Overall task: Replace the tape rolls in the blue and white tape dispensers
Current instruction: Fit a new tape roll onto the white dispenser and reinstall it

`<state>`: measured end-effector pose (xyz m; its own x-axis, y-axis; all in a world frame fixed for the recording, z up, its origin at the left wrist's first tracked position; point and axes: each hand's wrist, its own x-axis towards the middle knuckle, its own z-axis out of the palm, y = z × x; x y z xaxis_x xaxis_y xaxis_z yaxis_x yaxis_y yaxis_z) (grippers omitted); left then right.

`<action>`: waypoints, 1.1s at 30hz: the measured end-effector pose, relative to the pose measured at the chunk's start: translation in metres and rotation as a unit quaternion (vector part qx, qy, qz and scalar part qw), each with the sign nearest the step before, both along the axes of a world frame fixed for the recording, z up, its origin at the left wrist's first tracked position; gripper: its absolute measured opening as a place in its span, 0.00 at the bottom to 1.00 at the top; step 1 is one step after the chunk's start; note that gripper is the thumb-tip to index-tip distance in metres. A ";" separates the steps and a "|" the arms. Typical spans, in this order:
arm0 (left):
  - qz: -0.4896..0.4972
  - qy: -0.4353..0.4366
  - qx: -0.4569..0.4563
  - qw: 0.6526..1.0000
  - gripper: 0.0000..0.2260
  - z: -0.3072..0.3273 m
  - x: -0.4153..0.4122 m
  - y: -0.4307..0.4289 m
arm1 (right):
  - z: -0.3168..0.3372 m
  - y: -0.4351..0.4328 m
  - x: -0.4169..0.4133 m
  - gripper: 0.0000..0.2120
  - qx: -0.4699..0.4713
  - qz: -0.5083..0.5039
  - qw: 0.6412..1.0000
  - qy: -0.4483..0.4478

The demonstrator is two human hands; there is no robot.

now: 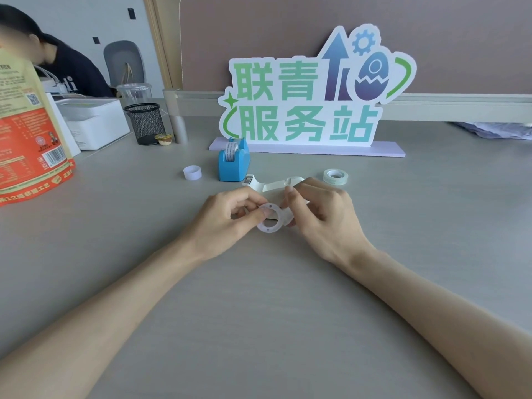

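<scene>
A white plastic spool ring is held between both hands just above the grey desk. My left hand pinches its left side, and my right hand grips its right side. Just behind my hands lies the white tape dispenser, partly hidden by my fingers. The blue tape dispenser stands upright further back with a printed tape roll in it. A clear tape roll lies flat to the right. An empty white core stands to the left.
A standing sign with green characters runs along the back. At the left stand an orange bag, a white box, a black mesh pen cup and a clear cup. A person sits at the far left.
</scene>
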<state>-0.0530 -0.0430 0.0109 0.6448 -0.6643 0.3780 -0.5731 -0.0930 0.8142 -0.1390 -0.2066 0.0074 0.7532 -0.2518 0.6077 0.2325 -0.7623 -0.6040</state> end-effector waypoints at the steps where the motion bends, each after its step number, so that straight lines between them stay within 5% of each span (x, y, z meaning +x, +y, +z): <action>1: 0.003 -0.002 0.000 1.000 0.02 0.000 0.000 0.001 | -0.001 0.001 -0.001 0.23 -0.027 -0.004 1.000 0.005; 17: 0.031 -0.035 0.038 0.998 0.03 -0.004 0.001 -0.001 | -0.001 0.004 -0.002 0.25 -0.093 -0.027 0.995 -0.014; 24: 0.037 -0.035 0.046 0.998 0.04 -0.005 0.001 -0.001 | 0.007 -0.014 0.002 0.18 0.056 -0.109 0.991 -0.047; 27: 0.035 -0.036 0.047 0.998 0.05 -0.006 0.001 0.000 | 0.007 -0.024 0.006 0.08 0.032 -0.148 0.988 -0.016; 33: 0.033 -0.032 0.037 0.998 0.09 -0.005 0.002 0.000 | -0.002 -0.043 0.018 0.26 -0.073 -0.183 0.957 0.215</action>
<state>-0.0506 -0.0430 0.0059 0.6646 -0.6486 0.3710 -0.6140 -0.1910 0.7658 -0.1207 -0.2496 0.0051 0.8190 -0.4824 0.3106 -0.3120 -0.8288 -0.4645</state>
